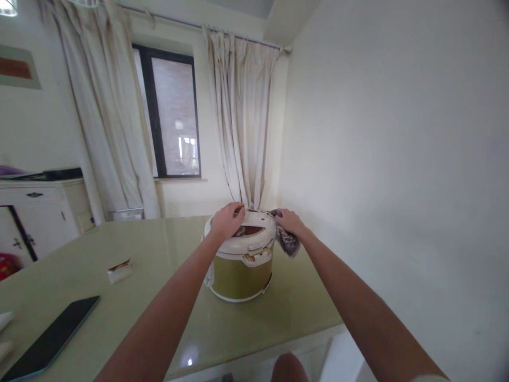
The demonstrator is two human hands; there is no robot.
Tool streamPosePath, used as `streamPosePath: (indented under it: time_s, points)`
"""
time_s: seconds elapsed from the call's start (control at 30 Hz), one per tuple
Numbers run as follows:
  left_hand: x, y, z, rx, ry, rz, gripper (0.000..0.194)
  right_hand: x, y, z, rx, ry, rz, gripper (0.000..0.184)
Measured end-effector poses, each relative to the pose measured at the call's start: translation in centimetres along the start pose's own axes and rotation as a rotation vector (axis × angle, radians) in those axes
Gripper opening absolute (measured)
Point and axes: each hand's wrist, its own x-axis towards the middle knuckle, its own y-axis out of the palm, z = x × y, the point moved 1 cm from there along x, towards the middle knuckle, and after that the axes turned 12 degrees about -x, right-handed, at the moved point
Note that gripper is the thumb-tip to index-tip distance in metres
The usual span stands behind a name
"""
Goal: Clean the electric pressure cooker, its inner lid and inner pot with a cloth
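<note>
The rice cooker (242,277) stands closed on the glossy table (155,254). The left hand (227,220) rests on its lid at ten o'clock; whether the fingers grip there, I cannot tell. At about three o'clock, the right hand (290,220) has its fingers closed on a patterned cloth (288,242), which seems to touch the lid's edge. The step looks like cloth work around this rim; the next move calls for light pressure, with the cooker held steady.
</note>
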Motion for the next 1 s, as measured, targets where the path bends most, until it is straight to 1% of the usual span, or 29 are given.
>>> streamPosePath:
  time_s: [0.07,0.13,0.17,0.23,0.27,0.3,0.33,0.37,0.43,0.53,0.63,0.7,0.77,0.8,0.87,0.93,1.0]
  points:
    - [0.1,0.0,-0.1,-0.006,-0.003,-0.004,0.041,-2.7,-0.4,0.2,-0.07,-0.044,-0.04,0.028]
    - [0.1,-0.1,-0.2,-0.025,-0.02,0.001,0.046,-5.6,-1.1,1.0,-0.113,-0.102,-0.086,0.033]
    - [0.1,-0.2,-0.2,-0.037,-0.033,0.007,0.048,-6.8,-1.4,1.7,-0.126,-0.16,-0.099,0.034]
    - [0.0,-0.3,-0.3,-0.058,-0.058,0.026,0.051,-8.5,-2.1,3.8,-0.162,-0.325,-0.118,0.031]
    - [0.0,-0.4,-0.3,-0.06,-0.069,0.034,0.053,-8.9,-2.4,5.0,-0.204,-0.422,-0.145,0.029]
    - [-0.1,-0.5,-0.3,-0.055,-0.077,0.041,0.054,-8.9,-2.7,6.3,-0.255,-0.48,-0.186,0.027]
    - [-0.1,-0.5,-0.3,-0.046,-0.083,0.045,0.055,-8.5,-3.0,7.4,-0.306,-0.493,-0.218,0.026]
    - [-0.2,-0.5,-0.3,-0.035,-0.09,0.046,0.055,-7.8,-3.2,8.4,-0.351,-0.474,-0.234,0.027]
    - [-0.2,-0.5,-0.2,-0.02,-0.104,0.037,0.054,-5.7,-3.6,9.8,-0.405,-0.4,-0.228,0.032]
    - [-0.1,-0.4,-0.3,-0.016,-0.1,0.013,0.051,-1.8,-4.0,10.9,-0.362,-0.34,-0.138,0.035]
    - [0.1,-0.3,-0.7,0.032,-0.031,0.02,0.046,1.8,-3.9,11.2,-0.285,-0.292,-0.022,0.03]
    - [-0.5,-0.1,-1.2,0.095,0.021,0.046,0.042,3.7,-3.6,11.0,-0.259,-0.247,0.047,0.03]
    - [-2.2,0.1,-1.6,0.15,0.045,0.027,0.045,5.1,-3.4,10.3,-0.225,-0.203,0.117,0.037]
    - [-3.5,0.4,-1.6,0.166,0.047,-0.012,0.049,5.6,-3.3,9.8,-0.204,-0.184,0.145,0.042]
    - [-7.1,1.3,-1.2,0.17,0.036,-0.145,0.055,6.1,-3.0,8.7,-0.159,-0.152,0.182,0.048]
    - [-10.9,2.6,-0.2,0.133,0.019,-0.275,0.056,6.0,-2.8,7.6,-0.107,-0.119,0.192,0.042]
    - [-14.0,4.1,1.1,0.088,-0.035,-0.384,0.057,5.6,-2.6,6.7,-0.051,-0.062,0.134,0.034]
